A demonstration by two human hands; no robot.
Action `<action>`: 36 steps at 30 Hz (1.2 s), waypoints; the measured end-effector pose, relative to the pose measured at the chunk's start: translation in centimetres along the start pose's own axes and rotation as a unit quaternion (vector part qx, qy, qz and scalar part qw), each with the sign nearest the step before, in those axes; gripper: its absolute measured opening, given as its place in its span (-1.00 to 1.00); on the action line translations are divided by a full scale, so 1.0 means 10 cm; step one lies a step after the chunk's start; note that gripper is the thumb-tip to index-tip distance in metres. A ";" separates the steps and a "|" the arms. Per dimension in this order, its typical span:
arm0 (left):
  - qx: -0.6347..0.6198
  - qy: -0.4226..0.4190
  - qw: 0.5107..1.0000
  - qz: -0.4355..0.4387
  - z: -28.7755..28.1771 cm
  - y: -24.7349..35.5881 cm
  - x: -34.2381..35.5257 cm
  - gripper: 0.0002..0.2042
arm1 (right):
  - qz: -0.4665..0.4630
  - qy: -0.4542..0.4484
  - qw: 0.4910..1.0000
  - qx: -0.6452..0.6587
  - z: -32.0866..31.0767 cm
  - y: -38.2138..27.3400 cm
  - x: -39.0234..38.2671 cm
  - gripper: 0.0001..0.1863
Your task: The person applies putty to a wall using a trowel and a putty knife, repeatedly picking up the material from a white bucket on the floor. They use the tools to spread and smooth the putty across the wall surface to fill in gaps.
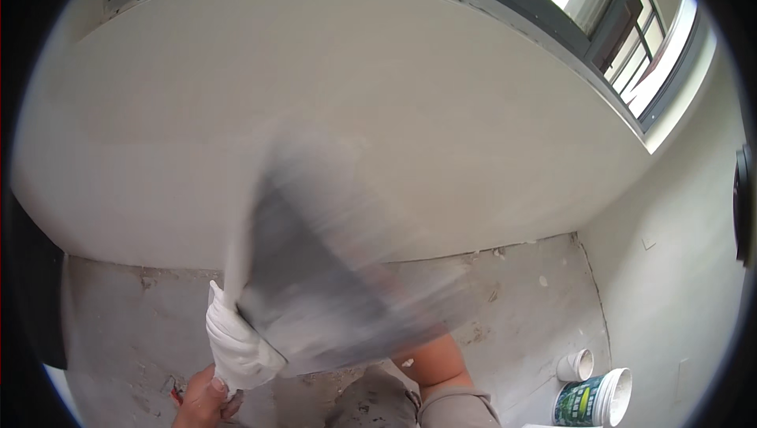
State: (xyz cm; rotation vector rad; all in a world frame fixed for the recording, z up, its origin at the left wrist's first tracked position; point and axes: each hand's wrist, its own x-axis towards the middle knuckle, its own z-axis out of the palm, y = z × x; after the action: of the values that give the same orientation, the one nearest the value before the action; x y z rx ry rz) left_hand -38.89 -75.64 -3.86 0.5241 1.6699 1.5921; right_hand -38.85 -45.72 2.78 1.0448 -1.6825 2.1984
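In my left hand (pixel 203 406), low and left of centre, the fingers are closed round a hand tool with a bit of red by its grip. Thick white putty (pixel 233 349) covers the tool's head, so its shape is hidden. A broad grey trowel (pixel 307 262), smeared by motion, tilts over the putty, with a white streak along its left edge. My right forearm (pixel 438 361) reaches up behind this trowel. The trowel is off the floor at that arm's end, apparently held by my right hand, whose fingers are hidden behind it and blurred.
A pale wall (pixel 173 113) curves across the front beneath a dark-framed window (pixel 536 10). On the grey floor (pixel 520 294) lie scraps and white spots. At the lower right stand a labelled white bucket (pixel 619 398) and a smaller white tub (pixel 582 365). A dark panel (pixel 35 286) edges the left.
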 end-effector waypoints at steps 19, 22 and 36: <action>0.197 -0.067 0.978 0.027 0.95 2.49 0.13 -0.55 | -0.166 0.693 0.461 0.529 -0.19 1.34 0.40 -0.83; 0.203 -0.121 0.971 -0.042 1.25 2.87 0.12 -0.50 | -0.192 0.699 0.382 0.573 -0.23 1.05 0.69 -0.80; 0.176 -0.147 0.955 -0.188 3.22 3.86 0.56 -0.59 | -0.262 0.749 0.350 0.499 -2.34 -2.29 -1.24 -0.83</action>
State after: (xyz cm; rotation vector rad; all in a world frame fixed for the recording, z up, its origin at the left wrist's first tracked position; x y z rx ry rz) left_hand -26.12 -44.89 34.22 0.5496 1.7045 0.9011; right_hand -27.22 -13.54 10.15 -0.5797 0.8105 1.9089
